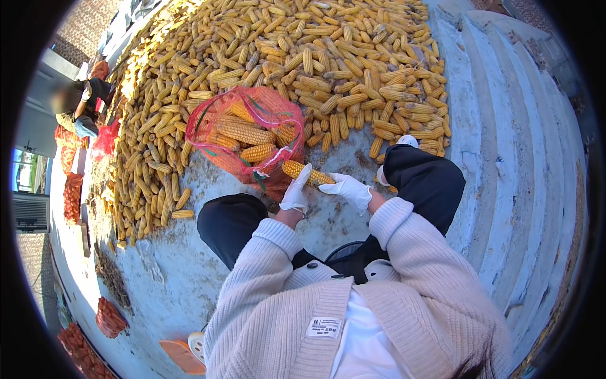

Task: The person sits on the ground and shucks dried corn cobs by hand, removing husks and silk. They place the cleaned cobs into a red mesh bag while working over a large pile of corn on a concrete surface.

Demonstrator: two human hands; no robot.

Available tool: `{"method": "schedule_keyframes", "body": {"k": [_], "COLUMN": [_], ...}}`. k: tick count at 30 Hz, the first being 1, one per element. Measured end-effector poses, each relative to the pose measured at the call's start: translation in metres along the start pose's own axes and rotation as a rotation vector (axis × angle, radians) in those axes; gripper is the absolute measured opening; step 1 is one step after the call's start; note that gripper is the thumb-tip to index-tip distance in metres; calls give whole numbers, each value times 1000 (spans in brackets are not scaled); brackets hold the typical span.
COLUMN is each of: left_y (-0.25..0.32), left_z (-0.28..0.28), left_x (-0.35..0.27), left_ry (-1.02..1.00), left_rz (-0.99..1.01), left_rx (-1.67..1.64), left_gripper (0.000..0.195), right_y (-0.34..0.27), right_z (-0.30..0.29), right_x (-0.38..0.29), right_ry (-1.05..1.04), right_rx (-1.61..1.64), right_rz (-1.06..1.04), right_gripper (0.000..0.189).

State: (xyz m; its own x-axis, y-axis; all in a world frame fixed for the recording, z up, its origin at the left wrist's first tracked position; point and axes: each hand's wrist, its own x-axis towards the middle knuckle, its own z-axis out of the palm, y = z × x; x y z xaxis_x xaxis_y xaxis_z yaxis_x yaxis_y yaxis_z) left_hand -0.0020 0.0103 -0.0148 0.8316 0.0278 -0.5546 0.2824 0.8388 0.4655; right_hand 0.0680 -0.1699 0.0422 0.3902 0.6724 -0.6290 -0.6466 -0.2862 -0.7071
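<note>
Between my two white-gloved hands is a yellow corn cob (294,169), held slantwise in front of my knees. My left hand (296,192) grips it near the middle, with the thumb across the kernels. At its right end, my right hand (350,189) closes its fingers on the same cob. Just beyond my left hand stands a red mesh sack (222,163), its mouth gaping and corn cobs (246,132) filling it near the top. Past the sack spreads a large heap of husked corn cobs (341,57).
Concrete steps (497,118) run along the right. At the far left another person (78,111) sits by the heap near filled red sacks (73,194). A filled red sack (110,318) and an orange object (181,355) lie at lower left. Loose cobs (183,214) edge the floor.
</note>
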Motion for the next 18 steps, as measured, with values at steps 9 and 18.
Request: {"method": "schedule_keyframes", "body": {"k": [9,18], "left_y": [-2,-11], "left_z": [6,19], "left_x": [0,-6], "left_ry": [158,113], "left_rz": [-26,-18], "left_rx": [-127,-75], "left_gripper": [35,29], "right_y": [-9,12], "right_z": [29,30], "right_x": [-20,-4], "right_ry": [269,464], "right_rx": [-809,-1016], "right_rz": [-444,-558], "right_gripper": [83,73]}}
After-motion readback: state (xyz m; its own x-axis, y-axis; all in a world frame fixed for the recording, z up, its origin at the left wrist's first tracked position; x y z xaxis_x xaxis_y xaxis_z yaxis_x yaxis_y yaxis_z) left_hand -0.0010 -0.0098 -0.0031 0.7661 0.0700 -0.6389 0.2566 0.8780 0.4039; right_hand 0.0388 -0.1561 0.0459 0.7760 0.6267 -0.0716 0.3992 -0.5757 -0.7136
